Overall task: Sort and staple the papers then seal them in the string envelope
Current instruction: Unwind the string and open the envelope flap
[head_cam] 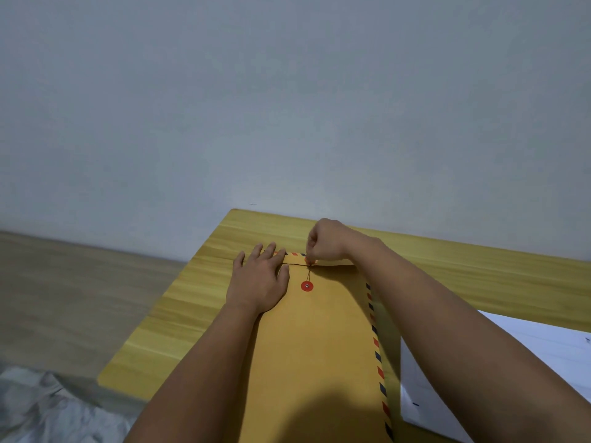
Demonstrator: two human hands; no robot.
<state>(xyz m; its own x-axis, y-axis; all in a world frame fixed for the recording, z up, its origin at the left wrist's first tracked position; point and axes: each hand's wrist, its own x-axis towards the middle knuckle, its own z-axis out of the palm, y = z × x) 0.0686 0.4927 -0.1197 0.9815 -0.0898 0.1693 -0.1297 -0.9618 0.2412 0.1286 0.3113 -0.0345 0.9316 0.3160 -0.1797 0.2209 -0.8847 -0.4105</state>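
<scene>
envelope: a kraft string envelope (319, 340) with a red-and-blue striped border lies lengthwise on the wooden table (198, 302), flap end away from the person, flap folded down.
closure: a red lower disc (307, 286) sits on the body; an upper disc (309, 260) on the flap is mostly hidden by fingers. a thin string (308, 275) runs between the two.
left hand: left hand (259, 279) lies flat, fingers spread and holding nothing, pressing the flap corner and upper left body of the envelope.
right hand: right hand (326, 241) is curled, thumb and forefinger closed together on the string at the upper disc.
step in hand: judged to be winding the string to seal the flap; whether the stapled papers are inside cannot be seen.
doing it well: keep the flat hand's weight on the flap so it does not spring up, hold the string taut, and pass it under the rim of each disc in a figure of eight; slack would let the loops slip off.
nearby: white sheets (527, 362) lie on the table just right of the envelope, partly under the right forearm. crumpled grey fabric (48, 407) lies on the floor, lower left.
obstructions: no stapler in view; the right fingers cover the upper disc, so the wrap count cannot be told.
</scene>
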